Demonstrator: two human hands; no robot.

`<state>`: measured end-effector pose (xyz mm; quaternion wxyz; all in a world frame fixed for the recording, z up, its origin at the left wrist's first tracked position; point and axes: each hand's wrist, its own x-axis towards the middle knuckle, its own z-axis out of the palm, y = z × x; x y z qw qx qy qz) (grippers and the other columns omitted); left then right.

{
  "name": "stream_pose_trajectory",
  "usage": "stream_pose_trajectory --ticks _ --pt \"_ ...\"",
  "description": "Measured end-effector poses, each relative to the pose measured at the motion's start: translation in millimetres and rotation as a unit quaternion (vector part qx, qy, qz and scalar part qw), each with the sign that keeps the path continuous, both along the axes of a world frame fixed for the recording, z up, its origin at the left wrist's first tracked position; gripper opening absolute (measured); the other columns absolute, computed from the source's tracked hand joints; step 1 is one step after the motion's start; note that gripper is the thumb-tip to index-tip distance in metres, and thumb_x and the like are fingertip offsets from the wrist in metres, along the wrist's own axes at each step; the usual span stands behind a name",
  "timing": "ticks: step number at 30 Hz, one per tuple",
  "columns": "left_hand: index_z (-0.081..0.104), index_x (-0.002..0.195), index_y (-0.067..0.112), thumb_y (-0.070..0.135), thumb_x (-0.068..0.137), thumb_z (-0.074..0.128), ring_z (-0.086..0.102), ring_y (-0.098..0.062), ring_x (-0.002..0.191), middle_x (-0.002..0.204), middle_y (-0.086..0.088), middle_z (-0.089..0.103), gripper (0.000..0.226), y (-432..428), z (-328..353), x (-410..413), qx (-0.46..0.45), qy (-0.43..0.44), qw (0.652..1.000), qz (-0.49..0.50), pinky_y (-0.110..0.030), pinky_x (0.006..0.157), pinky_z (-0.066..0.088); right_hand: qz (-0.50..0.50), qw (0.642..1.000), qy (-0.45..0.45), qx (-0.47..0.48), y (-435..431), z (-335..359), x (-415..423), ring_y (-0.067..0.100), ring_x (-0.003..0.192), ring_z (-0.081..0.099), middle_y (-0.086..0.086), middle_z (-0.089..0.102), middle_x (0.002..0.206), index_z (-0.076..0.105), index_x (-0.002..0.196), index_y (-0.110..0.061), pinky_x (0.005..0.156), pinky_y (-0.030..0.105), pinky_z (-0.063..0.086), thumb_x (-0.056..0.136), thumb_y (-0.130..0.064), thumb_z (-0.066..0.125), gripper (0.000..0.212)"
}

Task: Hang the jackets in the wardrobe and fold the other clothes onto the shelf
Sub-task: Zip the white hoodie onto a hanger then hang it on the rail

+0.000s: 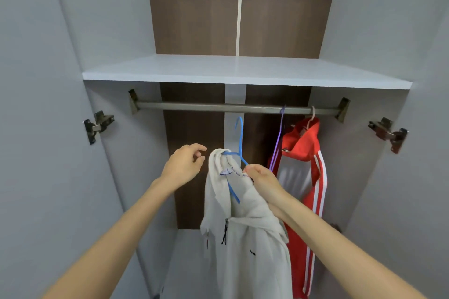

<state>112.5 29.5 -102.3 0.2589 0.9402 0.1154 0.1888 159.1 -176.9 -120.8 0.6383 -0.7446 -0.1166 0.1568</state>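
The right hand (261, 177) is gripping the collar of a pale grey-white zip-up hooded jacket (245, 238) together with one sloping arm of a thin blue hanger (240, 143). Its fingers are curling round fabric and hanger at once, seemingly so the garment is not slipping off while it is being lifted. The left hand (187, 162) is holding nothing. Its fingers are loosely bent just beside the jacket's draped shoulder, probably getting ready to settle that shoulder over the hanger's far end. The jacket is dangling from the right hand in the middle of the open wardrobe. The blue hook is pointing upward just beneath a dull metal rail (194, 106) and is not yet resting over it. To the right, an empty purple hanger (279, 138) is hanging on the rail. Beyond it, near the rail's right end, a red jacket with white stripes (303, 153) is hanging on a pale hanger, which is leaving the rail's left and middle stretch free. A white shelf (243, 70) is sitting directly above the rail, and metal door hinges (98, 125) are showing on both side walls.
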Motion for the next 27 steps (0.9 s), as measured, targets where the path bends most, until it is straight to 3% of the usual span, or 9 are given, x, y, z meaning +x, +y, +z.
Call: stream_pose_trajectory --ticks 2,4,6,9,15,18,22,27 --pt "0.053 0.133 0.026 0.023 0.097 0.054 0.057 -0.011 0.098 0.117 0.002 0.06 0.037 16 4 33 0.008 -0.011 1.0 -0.012 -0.024 0.083 0.045 -0.03 0.999 -0.012 0.001 16 0 30 0.01 0.069 0.051 -0.001 0.057 0.076 0.059 0.08 -0.018 0.056 0.018 0.042 0.098 -0.023 0.045 0.023" --pt "0.045 0.14 0.025 0.023 0.097 0.054 0.054 -0.015 0.115 0.13 -0.002 0.055 0.044 29 10 66 0.027 -0.031 0.999 -0.033 -0.028 0.093 0.045 -0.066 0.997 -0.026 0.012 28 3 59 0.009 0.067 0.052 -0.003 0.058 0.074 0.059 0.078 -0.019 0.051 0.013 0.042 0.099 -0.022 0.045 0.025" --pt "0.04 0.145 0.024 0.023 0.098 0.052 0.044 -0.019 0.13 0.142 -0.003 0.046 0.048 38 18 96 0.065 -0.058 0.994 -0.059 -0.035 0.105 0.04 -0.094 0.994 -0.046 0.011 38 6 86 0.009 0.068 0.052 -0.004 0.057 0.072 0.058 0.075 -0.02 0.058 0.019 0.043 0.099 -0.021 0.046 0.027" --pt "0.035 0.147 0.026 0.026 0.1 0.048 0.036 -0.023 0.137 0.151 -0.001 0.037 0.049 50 28 136 0.137 -0.085 0.984 -0.073 -0.043 0.111 0.034 -0.112 0.991 -0.067 0.018 49 10 121 0.008 0.066 0.048 -0.008 0.052 0.067 0.055 0.071 -0.021 0.062 0.021 0.04 0.098 -0.018 0.046 0.029" --pt "0.018 0.154 0.029 0.031 0.102 0.04 0.01 -0.023 0.149 0.161 0.002 0.016 0.056 65 20 193 0.253 -0.03 0.965 -0.058 -0.05 0.119 0.009 -0.12 0.991 -0.057 0.031 73 8 168 0.009 0.065 0.041 -0.004 0.045 0.069 0.049 0.072 -0.019 0.064 0.023 0.036 0.1 -0.014 0.043 0.029" --pt "0.031 0.15 0.029 0.027 0.101 0.042 0.024 -0.024 0.144 0.153 -0.002 0.035 0.051 68 12 208 0.249 -0.086 0.964 -0.045 -0.058 0.117 -0.001 -0.12 0.991 -0.05 0.04 84 -2 181 0.009 0.066 0.04 -0.002 0.042 0.07 0.046 0.074 -0.017 0.065 0.023 0.036 0.102 -0.015 0.042 0.028" --pt "0.056 0.136 0.023 0.018 0.095 0.053 0.048 -0.029 0.125 0.127 -0.006 0.059 0.04 66 5 218 0.22 -0.17 0.96 -0.036 -0.063 0.114 0.011 -0.118 0.992 -0.05 0.021 93 -21 188 0.008 0.066 0.041 -0.004 0.044 0.069 0.046 0.076 -0.019 0.065 0.024 0.037 0.103 -0.021 0.042 0.027" --pt "0.062 0.129 0.017 0.009 0.087 0.064 0.056 -0.032 0.116 0.117 -0.009 0.064 0.043 65 -7 220 0.25 -0.237 0.939 -0.015 -0.068 0.108 0.024 -0.093 0.992 -0.084 -0.034 86 -45 186 0.012 0.073 0.043 0.002 0.047 0.077 0.046 0.077 -0.017 0.072 0.029 0.036 0.102 -0.02 0.043 0.025"
